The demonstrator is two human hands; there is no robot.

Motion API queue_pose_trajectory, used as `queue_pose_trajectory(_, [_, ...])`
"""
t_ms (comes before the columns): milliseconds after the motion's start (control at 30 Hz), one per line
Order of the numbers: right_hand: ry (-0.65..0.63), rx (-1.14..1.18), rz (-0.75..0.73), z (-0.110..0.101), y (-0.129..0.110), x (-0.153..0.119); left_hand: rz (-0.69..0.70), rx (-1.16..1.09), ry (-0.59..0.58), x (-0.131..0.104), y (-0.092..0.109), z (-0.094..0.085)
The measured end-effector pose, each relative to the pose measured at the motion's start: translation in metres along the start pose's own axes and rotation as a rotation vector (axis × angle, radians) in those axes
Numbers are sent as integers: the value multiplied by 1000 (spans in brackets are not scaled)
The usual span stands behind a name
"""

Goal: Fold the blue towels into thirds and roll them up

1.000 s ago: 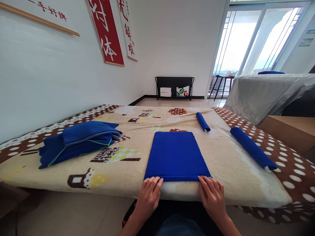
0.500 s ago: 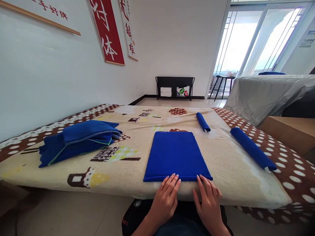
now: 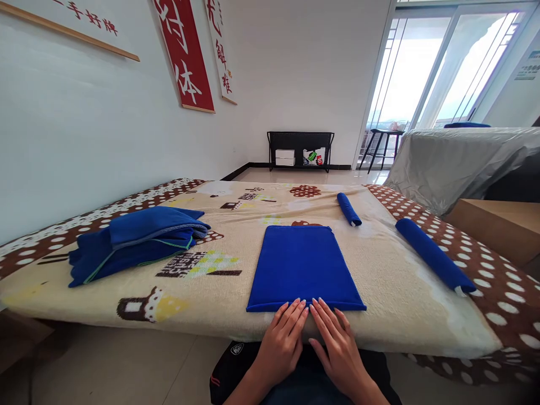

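A blue cloth (image 3: 301, 267) lies flat on the patterned blanket, its near edge turned over in a narrow fold. My left hand (image 3: 283, 337) rests with outstretched fingertips on the middle of that fold. Beside it, my right hand (image 3: 336, 343) touches the same edge with its fingers extended and thumb apart. Neither hand grips anything. To the right lie two rolled blue cloths, a short one (image 3: 349, 210) farther back and a longer one (image 3: 434, 256) nearer. A loosely folded pile of blue cloth (image 3: 139, 239) is at the left.
The blanket (image 3: 211, 304) covers a low bed with a brown dotted border. Beyond it stands a black rack (image 3: 300, 151) against the wall. At the right are a cardboard box (image 3: 498, 228), a plastic-covered piece of furniture (image 3: 447, 163) and a dark stool (image 3: 382, 146).
My right hand has moved left along the folded edge, from near the cloth's right corner to close beside my left hand. My left hand stays in nearly the same place.
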State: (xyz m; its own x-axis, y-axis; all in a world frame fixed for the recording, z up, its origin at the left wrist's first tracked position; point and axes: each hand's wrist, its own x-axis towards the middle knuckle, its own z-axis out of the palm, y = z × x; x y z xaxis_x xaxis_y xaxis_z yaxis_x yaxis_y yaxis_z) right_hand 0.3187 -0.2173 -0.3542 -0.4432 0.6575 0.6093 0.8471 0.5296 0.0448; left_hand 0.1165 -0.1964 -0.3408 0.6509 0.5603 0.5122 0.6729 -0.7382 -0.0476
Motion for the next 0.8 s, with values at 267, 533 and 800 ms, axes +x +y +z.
queue_pose_trajectory(267, [106, -53, 127, -2, 54, -38, -80, 75, 146, -39, -51, -9])
queue_pose_trajectory(533, [163, -41, 182, -3, 91, -53, -115, 125, 159, -68, -91, -23])
queue_pose_trajectory(800, [131, -13, 293, -6, 109, -49, -145, -15, 95, -69, -107, -27])
